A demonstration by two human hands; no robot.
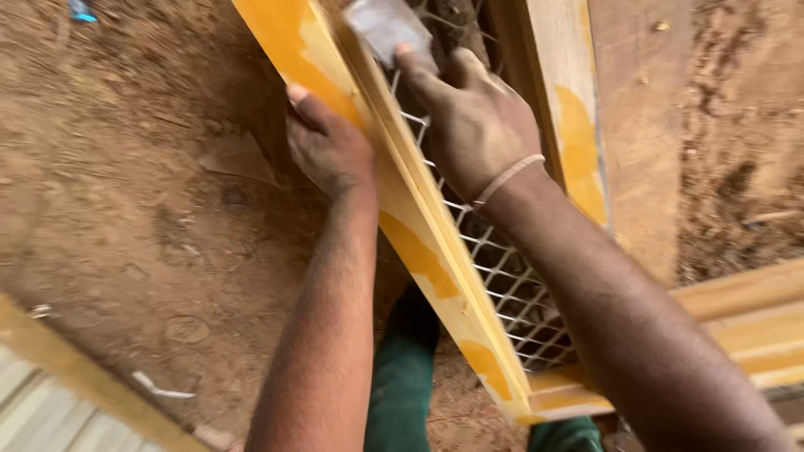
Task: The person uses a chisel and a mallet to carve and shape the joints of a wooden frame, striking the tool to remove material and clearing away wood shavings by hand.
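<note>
1. the ground (109, 209) is bare reddish-brown earth, dusty and uneven, with small stones, scraps and a pale splinter lying on it; more of the same dirt shows at the far right.
2. a wooden frame (419, 243), pale with patches of orange-yellow filler, runs slantwise from the top centre down to the lower middle, standing on edge.
3. a white wire mesh (511, 293) of diamond openings fills the frame's inside, to the right of the slanted rail.
4. the left hand (331, 146) grips the rail from its outer side, fingers curled round the wood and closed on it.
5. the right hand (473, 121) lies over the mesh side, fingers pressing a greyish piece of sandpaper (385, 29) flat against the rail's upper part; a thin band circles the wrist.
6. another upright rail (569, 125) with an orange patch stands just right of the mesh, a plain board beside it.
7. a second wooden piece (745, 322) crosses at lower right, meeting the frame's bottom corner.
8. green trousers (402, 377) show below the frame.
9. a yellowish edge with pale boards (50, 402) sits at bottom left.
</note>
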